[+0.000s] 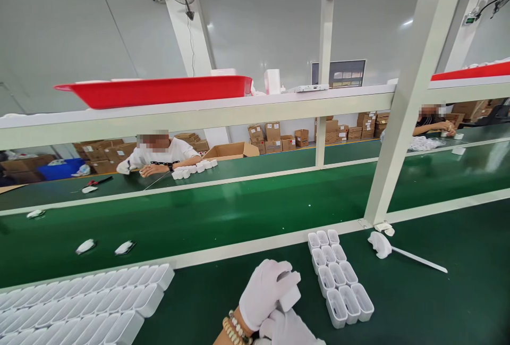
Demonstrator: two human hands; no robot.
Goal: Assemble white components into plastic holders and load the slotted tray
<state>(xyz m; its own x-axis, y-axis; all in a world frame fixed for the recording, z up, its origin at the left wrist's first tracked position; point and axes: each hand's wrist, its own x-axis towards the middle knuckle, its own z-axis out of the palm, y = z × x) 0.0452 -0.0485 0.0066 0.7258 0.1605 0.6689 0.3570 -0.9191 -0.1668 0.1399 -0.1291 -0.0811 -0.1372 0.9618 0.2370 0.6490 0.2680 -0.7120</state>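
Observation:
My left hand (265,292), in a white glove with beaded bracelets at the wrist, grips a small white plastic box (290,299) between thumb and fingers. Just below, my gloved right hand (290,329) is curled against the lower end of the same box, its fingers partly hidden and cut off by the frame's bottom edge. Right of my hands, several open white plastic boxes (338,276) stand in short rows on the dark green table (207,302). Long rows of similar white boxes (131,302) fill the lower left.
A crumpled white cloth (380,245) and a thin white stick (420,260) lie at the right. Beyond a pale rail runs a green conveyor belt (255,204) with small white pieces (85,246). A slanted post (394,132) supports a shelf with a red tray (159,91). Two people work opposite.

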